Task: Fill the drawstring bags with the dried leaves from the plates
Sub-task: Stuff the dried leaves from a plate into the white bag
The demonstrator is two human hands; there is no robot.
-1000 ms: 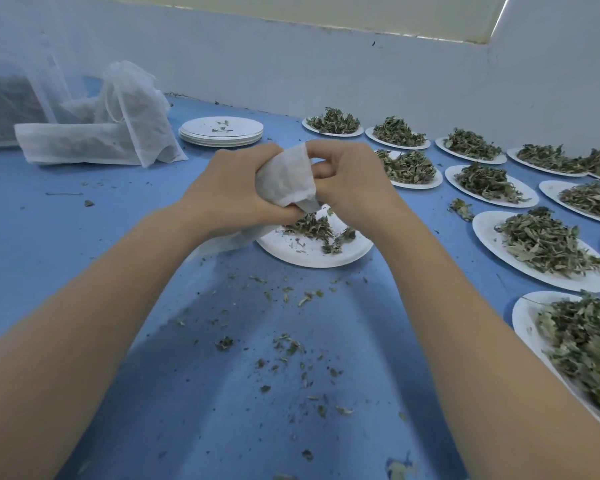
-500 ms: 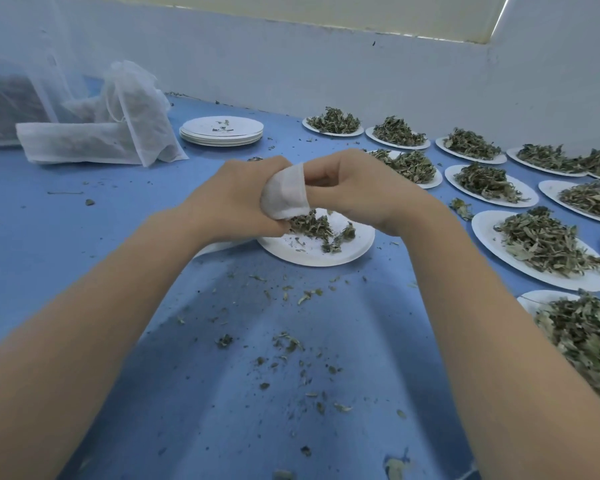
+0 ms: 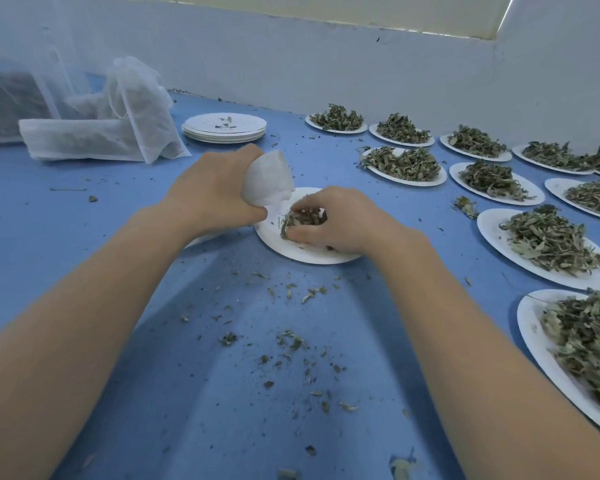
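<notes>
Blue table top (image 3: 84,258), pale wall (image 3: 326,64), bright window edge (image 3: 395,12)

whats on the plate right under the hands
On the near plate lies a small clump of dried leaves, which the right hand is gathering with curled fingers. That hand covers part of the plate, so any leaves beneath it are hidden.

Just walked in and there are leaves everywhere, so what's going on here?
A person is bagging dried leaves. The left hand holds a small white drawstring bag over a nearly emptied plate, while the right hand gathers the last leaves from it. Many full plates wait at the right; filled bags and stacked empty plates lie farther back.
</notes>
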